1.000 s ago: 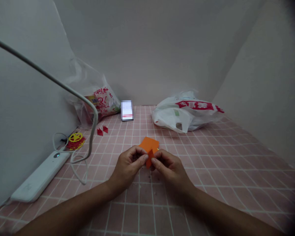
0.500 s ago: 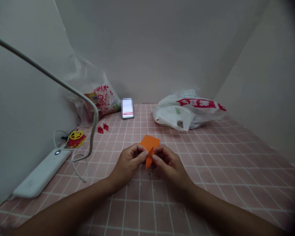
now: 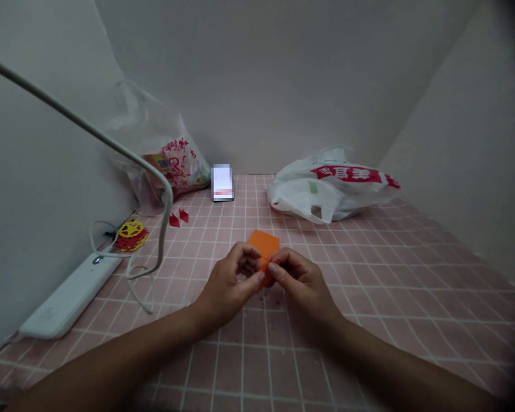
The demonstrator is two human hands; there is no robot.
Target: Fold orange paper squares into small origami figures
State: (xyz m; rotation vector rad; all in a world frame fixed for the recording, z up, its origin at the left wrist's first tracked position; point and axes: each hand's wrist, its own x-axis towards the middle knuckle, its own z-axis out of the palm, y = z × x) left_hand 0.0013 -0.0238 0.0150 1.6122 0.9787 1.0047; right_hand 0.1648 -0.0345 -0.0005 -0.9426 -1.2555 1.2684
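A small folded piece of orange paper is pinched between my left hand and my right hand, thumbs and forefingers pressed together on it just above the pink tiled table. Right behind my fingers lies a stack of orange paper squares, flat on the table. Both hands are closed on the folded piece, which they mostly hide.
A white lamp base with its bent arm and cord sits at left, beside red and yellow paper cut-outs and two small red folded pieces. A clear bag, a phone and a white plastic bag stand at the back.
My fingers have closed tighter over the folded orange piece, so less of it shows. The view has tipped slightly, shifting everything a little upward.
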